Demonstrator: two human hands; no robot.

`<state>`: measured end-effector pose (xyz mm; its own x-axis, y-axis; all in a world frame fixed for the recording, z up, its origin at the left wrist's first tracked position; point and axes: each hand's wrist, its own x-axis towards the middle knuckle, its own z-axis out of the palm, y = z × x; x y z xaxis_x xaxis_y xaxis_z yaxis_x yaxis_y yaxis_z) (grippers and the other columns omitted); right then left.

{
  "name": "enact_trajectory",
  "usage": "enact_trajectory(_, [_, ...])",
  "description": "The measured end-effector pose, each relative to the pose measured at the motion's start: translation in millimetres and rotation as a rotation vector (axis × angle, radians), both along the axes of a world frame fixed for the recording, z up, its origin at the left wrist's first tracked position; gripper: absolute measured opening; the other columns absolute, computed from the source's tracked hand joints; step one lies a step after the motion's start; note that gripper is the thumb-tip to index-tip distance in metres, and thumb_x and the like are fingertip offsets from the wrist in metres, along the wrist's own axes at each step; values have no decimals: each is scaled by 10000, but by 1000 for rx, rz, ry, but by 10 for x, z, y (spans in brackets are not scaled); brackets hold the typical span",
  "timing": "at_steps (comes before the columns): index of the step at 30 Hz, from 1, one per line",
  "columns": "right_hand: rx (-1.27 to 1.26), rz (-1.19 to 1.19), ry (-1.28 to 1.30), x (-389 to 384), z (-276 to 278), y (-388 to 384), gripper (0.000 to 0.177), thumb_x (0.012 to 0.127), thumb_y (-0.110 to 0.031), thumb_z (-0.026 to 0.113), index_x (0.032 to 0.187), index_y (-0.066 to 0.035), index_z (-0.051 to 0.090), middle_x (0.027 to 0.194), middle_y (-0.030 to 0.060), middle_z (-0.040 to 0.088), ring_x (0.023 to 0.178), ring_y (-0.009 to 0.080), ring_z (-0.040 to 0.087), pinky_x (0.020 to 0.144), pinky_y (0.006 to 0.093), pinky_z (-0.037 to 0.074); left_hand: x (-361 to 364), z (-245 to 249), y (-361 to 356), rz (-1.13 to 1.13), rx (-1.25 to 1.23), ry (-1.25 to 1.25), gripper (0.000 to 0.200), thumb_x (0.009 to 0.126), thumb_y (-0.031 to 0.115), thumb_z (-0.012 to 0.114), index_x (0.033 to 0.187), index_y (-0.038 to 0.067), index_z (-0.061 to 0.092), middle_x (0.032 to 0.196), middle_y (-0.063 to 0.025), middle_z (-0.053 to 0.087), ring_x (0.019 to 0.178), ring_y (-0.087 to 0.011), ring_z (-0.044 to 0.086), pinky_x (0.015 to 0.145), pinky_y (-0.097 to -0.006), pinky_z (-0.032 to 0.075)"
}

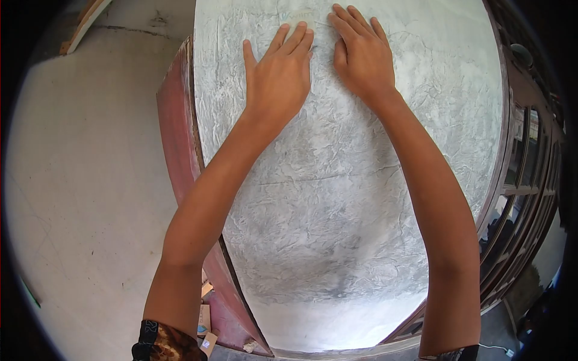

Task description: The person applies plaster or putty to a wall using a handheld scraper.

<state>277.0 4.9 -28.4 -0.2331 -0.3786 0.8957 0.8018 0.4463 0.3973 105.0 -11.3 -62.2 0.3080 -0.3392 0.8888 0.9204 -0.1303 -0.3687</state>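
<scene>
A grey, rough-textured wall (pixel 325 228) with white streaks and fine cracks fills the middle of the head view. My left hand (pixel 277 78) lies against its upper part, open, fingers spread and pointing up. Just above those fingertips is a pale greenish strip (pixel 296 14) with faint lettering, too blurred to read. To the right of the strip, my right hand (pixel 367 60) rests near the top of the wall with its fingers stretched out and its thumb alongside. Neither hand shows anything held in it.
A reddish wooden frame (pixel 176 114) borders the wall on the left, beside a plain beige wall (pixel 90 168). Brown framed window panes (pixel 525 150) run down the right. Small boxes (pixel 208 342) sit low at the left, and a white cable (pixel 497 347) lies at lower right.
</scene>
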Motion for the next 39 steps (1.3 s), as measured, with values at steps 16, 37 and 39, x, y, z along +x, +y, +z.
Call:
enact_trajectory(16, [-1, -9, -23, -7, -7, -31, 468, 864, 13, 522, 1318, 65, 618, 1477, 219, 572, 1429, 386, 481, 1217, 554, 316, -1, 834, -207, -16, -285, -137, 332, 1050, 221, 505, 1284, 98, 706, 1351, -52, 697, 1342, -290, 584, 1127, -685, 353])
enact_trajectory(37, [-11, 4, -19, -18, -27, -35, 455, 871, 8, 531, 1316, 55, 619, 1478, 209, 572, 1432, 377, 476, 1222, 552, 306, -80, 343, -28, 32, 21, 32, 338, 1046, 220, 542, 1334, 98, 673, 1384, -83, 671, 1301, -337, 607, 1099, -595, 438])
enact_trajectory(39, [-3, -19, -26, -6, -30, -21, 454, 875, 7, 525, 1316, 55, 620, 1479, 206, 572, 1431, 374, 478, 1222, 546, 307, -80, 859, -9, -10, -45, -70, 400, 1095, 234, 446, 1346, -5, 647, 1474, -151, 598, 1418, -346, 508, 1157, -604, 367])
